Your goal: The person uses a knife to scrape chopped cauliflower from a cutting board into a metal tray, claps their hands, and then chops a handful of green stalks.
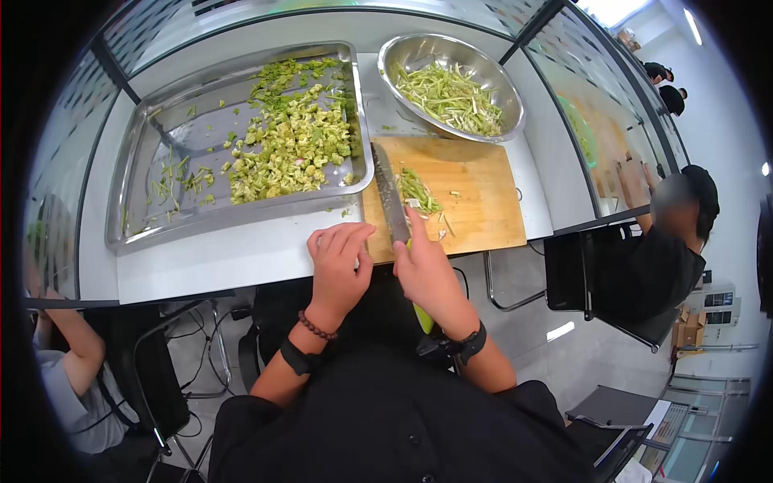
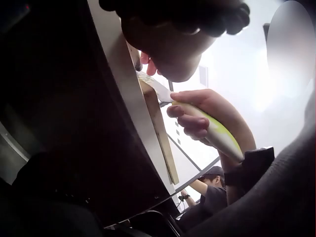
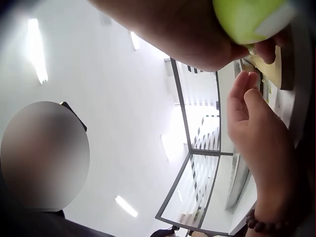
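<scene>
In the head view my right hand point(image 1: 433, 278) grips a kitchen knife point(image 1: 390, 197) by its green and white handle. The long blade lies along the left part of a wooden cutting board point(image 1: 493, 181), pointing away from me, with small bits stuck on it. Right beside the blade is a small heap of chopped pale-green stalks point(image 1: 417, 193). My left hand point(image 1: 338, 262) hovers near the board's front left corner, its fingers loosely bent and holding nothing visible. The left wrist view shows the right hand's fingers wrapped round the knife handle point(image 2: 219, 133).
Left of the board stands a large metal tray point(image 1: 241, 205) with chopped green pieces point(image 1: 294, 145). A steel bowl point(image 1: 515, 97) of cut stalks point(image 1: 451, 92) sits behind the board. Partitions enclose the white table point(image 1: 217, 268). A person point(image 1: 664, 249) sits at right, another at far left.
</scene>
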Available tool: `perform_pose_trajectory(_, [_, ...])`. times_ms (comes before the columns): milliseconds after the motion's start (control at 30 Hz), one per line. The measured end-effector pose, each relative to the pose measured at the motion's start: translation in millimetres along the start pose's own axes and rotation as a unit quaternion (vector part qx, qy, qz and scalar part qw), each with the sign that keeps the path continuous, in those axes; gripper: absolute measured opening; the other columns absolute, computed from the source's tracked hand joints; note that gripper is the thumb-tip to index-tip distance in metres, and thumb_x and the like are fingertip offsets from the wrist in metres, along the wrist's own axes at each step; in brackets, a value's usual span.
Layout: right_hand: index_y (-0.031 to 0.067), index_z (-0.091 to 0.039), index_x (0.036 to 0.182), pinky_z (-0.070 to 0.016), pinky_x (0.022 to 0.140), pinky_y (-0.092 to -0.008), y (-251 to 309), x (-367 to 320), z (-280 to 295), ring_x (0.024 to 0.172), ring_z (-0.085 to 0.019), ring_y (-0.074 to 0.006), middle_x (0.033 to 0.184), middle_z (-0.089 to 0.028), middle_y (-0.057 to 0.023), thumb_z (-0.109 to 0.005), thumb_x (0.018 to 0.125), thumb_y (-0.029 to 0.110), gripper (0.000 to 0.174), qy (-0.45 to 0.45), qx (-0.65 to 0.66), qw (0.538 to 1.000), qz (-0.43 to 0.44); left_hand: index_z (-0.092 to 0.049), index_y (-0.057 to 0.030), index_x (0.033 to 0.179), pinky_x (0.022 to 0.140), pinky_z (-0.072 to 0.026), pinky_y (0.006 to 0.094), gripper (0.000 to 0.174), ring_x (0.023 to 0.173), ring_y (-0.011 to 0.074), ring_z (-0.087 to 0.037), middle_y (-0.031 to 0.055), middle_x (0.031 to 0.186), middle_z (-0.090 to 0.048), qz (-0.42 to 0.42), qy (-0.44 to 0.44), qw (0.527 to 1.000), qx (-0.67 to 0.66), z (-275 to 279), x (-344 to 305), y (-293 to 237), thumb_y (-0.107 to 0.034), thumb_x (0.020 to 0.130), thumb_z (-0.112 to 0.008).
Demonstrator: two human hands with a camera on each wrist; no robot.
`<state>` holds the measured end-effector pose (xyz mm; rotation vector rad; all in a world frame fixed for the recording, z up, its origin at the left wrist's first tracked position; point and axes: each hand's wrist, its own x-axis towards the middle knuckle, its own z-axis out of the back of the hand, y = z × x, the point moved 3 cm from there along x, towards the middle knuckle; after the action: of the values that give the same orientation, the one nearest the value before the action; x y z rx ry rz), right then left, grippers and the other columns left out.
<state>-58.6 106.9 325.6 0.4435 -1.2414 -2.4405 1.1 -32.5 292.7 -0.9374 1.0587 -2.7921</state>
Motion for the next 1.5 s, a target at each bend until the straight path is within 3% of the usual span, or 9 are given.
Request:
perform_pose_trajectory(100, [-0.0088,-0.038,0.125,-0.0496,0.065,-0.0522,-2,1,-7,0.069,-0.061,-0.0481,0.071,-0.061,-0.0312,-0.049,0.094,0.006,0.036,-0.040,-0.090,0.993,0.064,-0.065,-0.0081,0.106,0.094,-0.0386,0.0404,0.032,0.100,0.0256,-0.058,0.0063,0.107,-0.064,0.005,-0.016,1.000,0.000,2,-1,3,0.002,0.076,-0.059])
perform_pose_trajectory(200, [-0.0100,-0.039,0.118,-0.0490,0.065,-0.0535,-6,1,4,0.070,-0.061,-0.0485,0.072,-0.061,-0.0316,-0.049,0.093,0.006,0.032,-0.066,-0.149,0.986,0.024,-0.065,-0.0071,0.104,0.089,-0.0431,0.0394,0.032,0.096,0.0279,-0.057,0.0074,0.103,-0.063,0.013,-0.029,0.999,-0.029,1,-1,4,0.005,0.076,-0.059])
perform_pose_trajectory(433, [-0.0095,-0.040,0.116,-0.0479,0.065,-0.0546,-1,-2,15,0.071,-0.061,-0.0500,0.073,-0.060,-0.0326,-0.049,0.093,0.006,0.029,-0.046,-0.111,0.992,0.046,-0.065,-0.0055,0.103,0.085,-0.0465,0.0397,0.033,0.095,0.0309,-0.057,0.0095,0.102,-0.060,0.021,-0.030,0.997,-0.061,-3,0,4,0.009,0.075,-0.057])
perform_pose_trajectory(833, [0.0013,-0.046,0.119,-0.0453,0.065,-0.0512,-23,-6,92,0.073,-0.062,-0.0462,0.073,-0.062,-0.0277,-0.058,0.094,0.015,0.031,-0.084,-0.146,0.983,-0.068,-0.065,-0.0054,0.102,0.084,-0.0473,0.0392,0.030,0.094,0.0311,-0.058,0.0109,0.099,-0.059,0.071,-0.049,0.993,-0.076,13,2,8,0.010,0.078,-0.057])
perform_pose_trajectory(867, [0.0010,-0.048,0.120,-0.0411,0.041,-0.0321,-41,-5,95,0.042,-0.051,-0.0155,0.057,-0.053,-0.0070,-0.055,0.097,0.014,0.027,-0.097,-0.158,0.982,-0.019,-0.065,-0.0054,0.102,0.084,-0.0473,0.0393,0.030,0.094,0.0312,-0.058,0.0109,0.099,-0.060,0.069,-0.047,0.993,-0.078,10,2,9,0.010,0.078,-0.057])
perform_pose_trajectory(1067, [0.0016,-0.045,0.126,-0.0419,0.043,-0.0284,-54,-13,89,0.043,-0.048,-0.0110,0.061,-0.052,-0.0035,-0.050,0.098,0.011,0.030,-0.067,-0.070,0.993,-0.071,-0.065,-0.0073,0.100,0.088,-0.0425,0.0405,0.022,0.096,0.0284,-0.056,0.0088,0.097,-0.060,0.024,0.012,0.998,-0.062,-11,13,-10,-0.003,0.079,-0.065])
perform_pose_trajectory(1167, [0.0041,-0.038,0.141,-0.0427,0.043,-0.0287,-42,-9,77,0.044,-0.047,-0.0109,0.064,-0.054,-0.0043,-0.048,0.098,0.009,0.044,-0.054,-0.058,0.996,-0.031,-0.064,-0.0091,0.098,0.092,-0.0378,0.0405,0.021,0.097,0.0248,-0.056,0.0067,0.096,-0.061,-0.003,0.073,0.997,-0.004,-24,27,-26,-0.014,0.079,-0.071])
perform_pose_trajectory(1267, [0.0052,-0.025,0.151,-0.0457,0.063,-0.0496,-23,-7,69,0.065,-0.061,-0.0453,0.069,-0.059,-0.0289,-0.048,0.095,0.006,0.061,-0.025,-0.063,0.997,-0.044,-0.064,-0.0109,0.094,0.091,-0.0347,0.0406,0.024,0.095,0.0233,-0.055,0.0039,0.092,-0.059,-0.013,0.078,0.997,0.025,-44,34,-28,-0.023,0.077,-0.076])
perform_pose_trajectory(1500, [0.0058,-0.018,0.155,-0.0450,0.062,-0.0518,-16,2,61,0.063,-0.060,-0.0455,0.067,-0.058,-0.0294,-0.049,0.093,0.005,0.069,-0.023,-0.151,0.988,0.031,-0.063,-0.0123,0.086,0.085,-0.0345,0.0408,0.019,0.089,0.0232,-0.053,0.0015,0.086,-0.056,-0.004,0.055,0.998,0.041,-59,41,-30,-0.023,0.078,-0.076])
